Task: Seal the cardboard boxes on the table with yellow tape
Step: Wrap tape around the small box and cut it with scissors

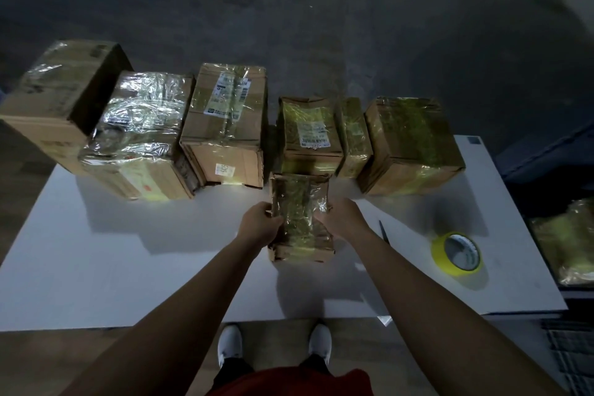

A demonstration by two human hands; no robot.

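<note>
Near middle of table point(128, 267), small taped box point(300, 219) is being gripped from both sides: left hand point(258, 223) curled on its left edge, right hand point(340, 219) on its right. Likely it is being steadied or shifted toward row of boxes point(225, 125) being kept along far edge. Unheld yellow tape roll point(456, 254) is being left toward right edge, well apart from right hand, dark blade point(384, 231) between them.

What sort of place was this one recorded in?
Likely a dim packing or dispatch room. A white table carries a row of taped cardboard boxes, some with shipping labels, and a yellow tape roll; bare grey floor lies beyond. The left hand and right hand grip a small box.
</note>
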